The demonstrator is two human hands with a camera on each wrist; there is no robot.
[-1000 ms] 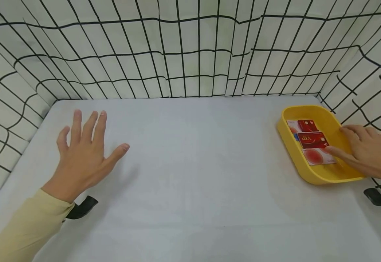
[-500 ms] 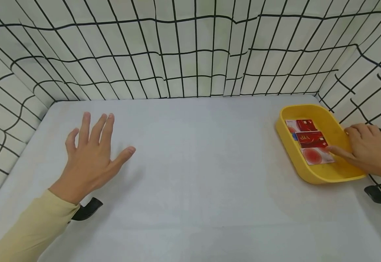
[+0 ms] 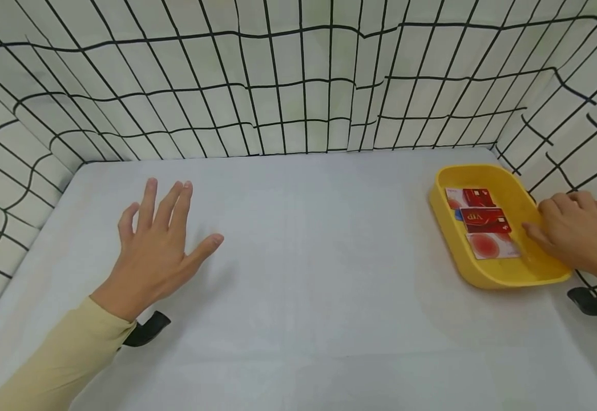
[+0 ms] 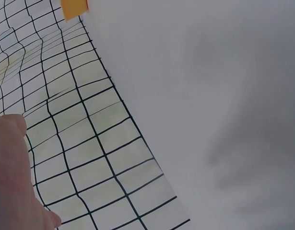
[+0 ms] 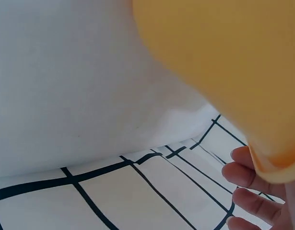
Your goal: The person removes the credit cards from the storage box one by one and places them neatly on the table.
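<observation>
In the head view a yellow tray (image 3: 450, 242) stands at the right of the white table. Inside it lie a red VIP card (image 3: 485, 220), a pale card with a red circle (image 3: 493, 246) below it and another red and white card (image 3: 470, 198) above. My right hand (image 3: 581, 234) grips the tray's right rim, thumb inside; the right wrist view shows its fingers (image 5: 255, 203) outside the wall. My left hand (image 3: 154, 248) hovers over the table's left part, fingers spread, holding nothing. Something blue is mostly hidden under the VIP card.
White walls (image 3: 288, 103) with a black grid surround the table's back, left and right sides. The tray stands close to the right wall. White table surface (image 3: 319, 257) lies between the left hand and the tray.
My left hand has drifted to the right, still spread. My right thumb has drawn away from the cards toward the rim. The tray has hardly moved.
</observation>
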